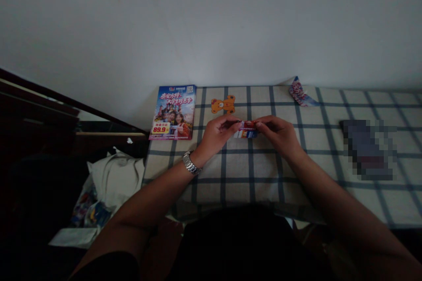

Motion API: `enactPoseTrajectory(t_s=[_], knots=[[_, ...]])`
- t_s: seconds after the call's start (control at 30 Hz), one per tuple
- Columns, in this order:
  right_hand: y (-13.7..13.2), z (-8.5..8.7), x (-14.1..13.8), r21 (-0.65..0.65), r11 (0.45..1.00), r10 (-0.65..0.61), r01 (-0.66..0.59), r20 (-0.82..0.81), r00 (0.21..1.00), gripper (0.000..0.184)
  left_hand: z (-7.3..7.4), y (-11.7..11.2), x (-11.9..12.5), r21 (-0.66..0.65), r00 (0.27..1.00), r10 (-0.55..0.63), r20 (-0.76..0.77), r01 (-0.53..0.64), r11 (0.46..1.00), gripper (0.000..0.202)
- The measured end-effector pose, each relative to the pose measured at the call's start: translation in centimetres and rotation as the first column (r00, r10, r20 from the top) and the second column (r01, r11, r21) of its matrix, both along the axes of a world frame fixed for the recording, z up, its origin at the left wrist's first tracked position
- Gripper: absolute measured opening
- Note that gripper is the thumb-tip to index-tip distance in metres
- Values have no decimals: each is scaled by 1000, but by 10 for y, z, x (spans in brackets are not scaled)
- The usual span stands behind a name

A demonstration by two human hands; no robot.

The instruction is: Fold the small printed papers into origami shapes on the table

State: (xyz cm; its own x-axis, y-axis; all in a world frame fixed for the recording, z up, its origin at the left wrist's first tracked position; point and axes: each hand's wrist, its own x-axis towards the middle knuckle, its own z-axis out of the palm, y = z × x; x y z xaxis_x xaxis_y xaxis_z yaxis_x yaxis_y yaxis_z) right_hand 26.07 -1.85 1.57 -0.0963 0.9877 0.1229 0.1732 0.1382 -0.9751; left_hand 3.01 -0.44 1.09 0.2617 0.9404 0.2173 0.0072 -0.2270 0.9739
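Over the checked tablecloth (211,184), a small folded printed paper (247,132), coloured red, white and blue, is held between both hands. My left hand (221,131), with a metal watch (191,163) on the wrist, pinches its left end between thumb and fingers. At the opposite end, my right hand (277,133) pinches the upper right corner the same way. The fingers hide parts of the paper's top edge. A stack of glossy flyers (174,112) lies to the left, and an orange bear picture (223,105) shows on the cloth just beyond my left hand.
Near the wall (231,26), another folded printed paper (300,93) rests at the back right. A dark pixelated object (364,147) lies at the right. White bags (117,178) sit low at the left of the table, by dark wooden furniture (39,127).
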Motion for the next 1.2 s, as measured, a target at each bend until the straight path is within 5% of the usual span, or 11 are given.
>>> enactPoseTrajectory(t_s=[0.3, 0.6, 1.2], knots=[[-3, 3, 1, -5, 993, 118, -118, 30, 993, 34, -8, 5, -2, 5, 997, 59, 51, -59, 998, 38], [-3, 1, -2, 6, 990, 138, -139, 77, 987, 29, -2, 1, -1, 21, 994, -103, -31, 103, 994, 32], [-5, 6, -2, 171, 975, 101, -143, 233, 967, 20, -3, 0, -1, -1, 979, -175, -108, 176, 984, 28]])
